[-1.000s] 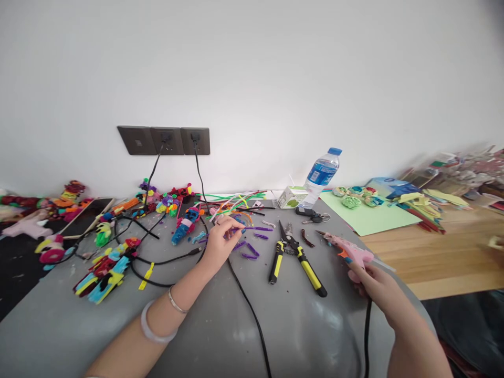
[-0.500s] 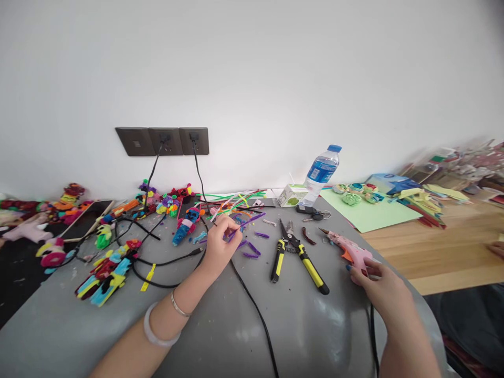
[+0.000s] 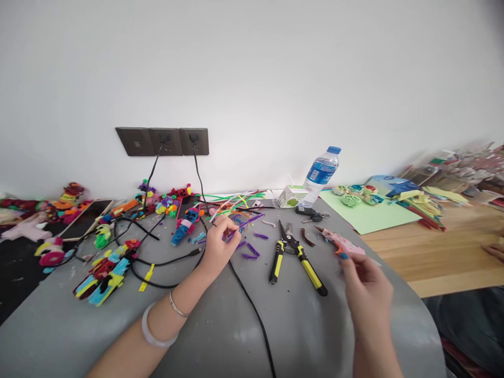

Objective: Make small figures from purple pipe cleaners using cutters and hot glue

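Note:
My left hand pinches a purple pipe cleaner between thumb and fingertips, above the table's middle. At the right, my right hand has its fingers curled round the handle end of a pink glue gun; the handle is hidden behind the hand. The gun's metal tip points left toward the back, with an orange trigger by my thumb. Bent purple pipe cleaner pieces lie just right of my left hand. Yellow-and-black pliers rest spread apart between my hands.
Pipe cleaner figures and black cables occupy the left of the grey table. A tilted water bottle, a drink carton and keys stand or lie at the back. Green paper holds several paper flowers. Another person's hand shows at far right.
My right hand has shifted left and turned, its thumb now upright beside the trigger. The glue gun has moved slightly left. My left hand stays in nearly the same place with the purple pipe cleaner.

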The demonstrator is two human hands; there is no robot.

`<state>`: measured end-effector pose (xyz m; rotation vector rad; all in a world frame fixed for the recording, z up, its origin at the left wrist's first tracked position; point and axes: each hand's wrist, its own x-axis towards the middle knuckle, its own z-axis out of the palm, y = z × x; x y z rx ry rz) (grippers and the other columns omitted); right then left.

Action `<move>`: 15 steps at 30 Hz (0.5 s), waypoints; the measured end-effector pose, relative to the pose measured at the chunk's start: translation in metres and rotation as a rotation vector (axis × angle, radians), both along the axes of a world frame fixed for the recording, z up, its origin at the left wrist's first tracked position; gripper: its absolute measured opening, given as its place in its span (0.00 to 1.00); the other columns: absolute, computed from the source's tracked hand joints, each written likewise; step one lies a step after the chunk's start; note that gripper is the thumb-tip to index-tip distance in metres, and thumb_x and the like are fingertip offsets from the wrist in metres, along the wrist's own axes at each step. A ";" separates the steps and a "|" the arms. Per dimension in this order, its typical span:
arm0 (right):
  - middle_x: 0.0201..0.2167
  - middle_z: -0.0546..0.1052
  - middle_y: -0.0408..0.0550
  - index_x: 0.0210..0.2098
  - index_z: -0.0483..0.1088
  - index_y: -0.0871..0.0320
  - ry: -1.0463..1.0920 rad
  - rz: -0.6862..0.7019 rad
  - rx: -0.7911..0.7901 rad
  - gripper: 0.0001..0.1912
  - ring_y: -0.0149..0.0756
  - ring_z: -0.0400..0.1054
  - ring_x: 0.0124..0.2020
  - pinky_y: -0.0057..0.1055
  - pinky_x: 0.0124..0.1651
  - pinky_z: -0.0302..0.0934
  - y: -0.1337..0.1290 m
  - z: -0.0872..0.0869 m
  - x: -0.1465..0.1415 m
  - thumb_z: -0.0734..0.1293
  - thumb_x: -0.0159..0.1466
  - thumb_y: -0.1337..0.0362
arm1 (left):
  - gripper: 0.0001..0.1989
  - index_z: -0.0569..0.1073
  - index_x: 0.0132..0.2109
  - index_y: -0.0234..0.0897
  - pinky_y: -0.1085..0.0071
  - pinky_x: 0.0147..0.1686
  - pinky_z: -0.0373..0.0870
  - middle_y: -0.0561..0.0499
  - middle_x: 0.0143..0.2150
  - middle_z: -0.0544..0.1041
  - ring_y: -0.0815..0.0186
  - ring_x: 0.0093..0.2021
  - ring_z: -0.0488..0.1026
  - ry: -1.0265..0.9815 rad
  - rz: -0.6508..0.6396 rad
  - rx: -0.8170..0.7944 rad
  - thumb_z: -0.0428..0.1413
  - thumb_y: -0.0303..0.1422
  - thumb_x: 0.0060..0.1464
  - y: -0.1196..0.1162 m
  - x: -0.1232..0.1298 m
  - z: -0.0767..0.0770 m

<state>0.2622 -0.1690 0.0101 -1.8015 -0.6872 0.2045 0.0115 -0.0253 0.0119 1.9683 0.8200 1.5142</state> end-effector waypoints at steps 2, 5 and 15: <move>0.25 0.71 0.43 0.34 0.71 0.56 0.174 0.176 0.127 0.15 0.35 0.62 0.26 0.31 0.29 0.54 0.009 0.004 -0.038 0.69 0.55 0.51 | 0.07 0.63 0.30 0.38 0.72 0.31 0.62 0.53 0.29 0.65 0.67 0.31 0.64 0.004 -0.002 0.017 0.53 0.26 0.56 -0.001 0.000 0.000; 0.21 0.68 0.41 0.31 0.72 0.57 0.423 0.444 0.215 0.17 0.30 0.59 0.22 0.27 0.25 0.52 0.028 0.005 -0.091 0.72 0.53 0.49 | 0.07 0.63 0.31 0.38 0.71 0.31 0.62 0.53 0.29 0.66 0.67 0.32 0.64 0.010 0.018 0.076 0.52 0.26 0.56 -0.002 -0.001 0.001; 0.24 0.69 0.40 0.31 0.73 0.56 0.976 0.562 0.431 0.15 0.28 0.59 0.23 0.26 0.26 0.57 0.074 0.018 -0.147 0.76 0.49 0.55 | 0.07 0.64 0.32 0.39 0.67 0.38 0.68 0.52 0.31 0.68 0.66 0.34 0.68 0.115 0.016 0.259 0.51 0.25 0.57 -0.010 -0.001 0.007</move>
